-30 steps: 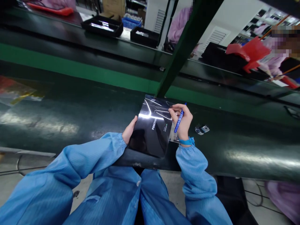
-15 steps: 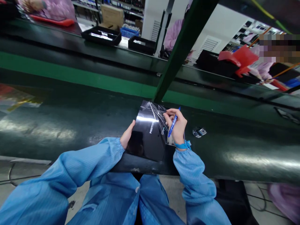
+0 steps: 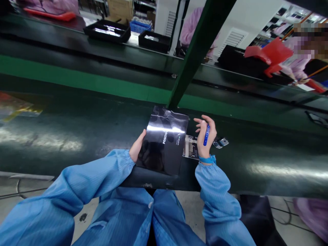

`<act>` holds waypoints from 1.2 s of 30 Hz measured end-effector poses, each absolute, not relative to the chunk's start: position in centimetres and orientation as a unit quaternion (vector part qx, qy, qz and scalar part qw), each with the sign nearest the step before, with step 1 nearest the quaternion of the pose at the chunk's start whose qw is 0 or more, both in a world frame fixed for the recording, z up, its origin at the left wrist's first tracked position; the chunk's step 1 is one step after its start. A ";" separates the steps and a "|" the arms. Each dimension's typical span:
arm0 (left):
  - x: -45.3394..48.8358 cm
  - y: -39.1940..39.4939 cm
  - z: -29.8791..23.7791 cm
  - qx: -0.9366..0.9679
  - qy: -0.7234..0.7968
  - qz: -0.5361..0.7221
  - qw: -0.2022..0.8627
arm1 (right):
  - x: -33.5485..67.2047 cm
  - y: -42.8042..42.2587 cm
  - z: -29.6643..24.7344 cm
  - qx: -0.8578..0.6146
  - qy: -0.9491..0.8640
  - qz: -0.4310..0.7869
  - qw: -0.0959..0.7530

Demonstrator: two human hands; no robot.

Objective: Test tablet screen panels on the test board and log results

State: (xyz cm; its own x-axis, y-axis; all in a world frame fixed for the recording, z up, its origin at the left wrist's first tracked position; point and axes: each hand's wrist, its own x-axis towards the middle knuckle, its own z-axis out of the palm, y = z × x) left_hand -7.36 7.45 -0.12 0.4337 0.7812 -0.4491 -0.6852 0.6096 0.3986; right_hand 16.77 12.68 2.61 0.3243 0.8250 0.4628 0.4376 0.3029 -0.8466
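A black tablet point(image 3: 159, 150), its screen lit with "POSITIVO" and smaller "android" lettering, lies slightly turned on the dark bench mat. My left hand point(image 3: 137, 146) grips its left edge, thumb on the rim. Bright reflections and ripples cross its upper part. Off the tablet's right side, my right hand point(image 3: 207, 135) has its fingers spread, with a blue pen point(image 3: 206, 135) tucked along the thumb side. Beneath that hand, a part with exposed electronics point(image 3: 190, 147) shows beside the tablet; the rest of it is hidden. A small shiny metallic piece point(image 3: 220, 142) lies right of the hand.
A dark green post point(image 3: 197, 51) rises behind the tablet. Clear and yellowish plastic sheets point(image 3: 20, 106) lie on the left of the bench. Beyond the ledge are black trays point(image 3: 107, 31), a blue basket point(image 3: 140, 26) and co-workers in pink sleeves. A dark frame-like item point(image 3: 316, 119) lies far right.
My right hand has left the tablet's upper right side and moved right, its fingers spreading, the pen still in it. White streaks across the screen's upper right are gone. My left hand keeps its grip.
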 end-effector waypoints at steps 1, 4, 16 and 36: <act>-7.3 7.4 0.1 0.066 0.310 0.426 0.847 | 16.9 12.7 1.9 -0.569 -0.550 0.201 0.578; -7.4 7.5 0.4 0.036 0.329 0.419 0.845 | 17.0 12.3 0.3 -0.566 -0.541 0.313 0.538; -7.4 7.6 0.1 0.018 0.393 0.461 0.795 | 16.5 11.4 -0.3 -0.527 -0.562 0.403 0.494; -7.2 7.4 -0.9 0.042 0.401 0.532 0.745 | 16.0 11.2 0.1 -0.527 -0.564 0.399 0.495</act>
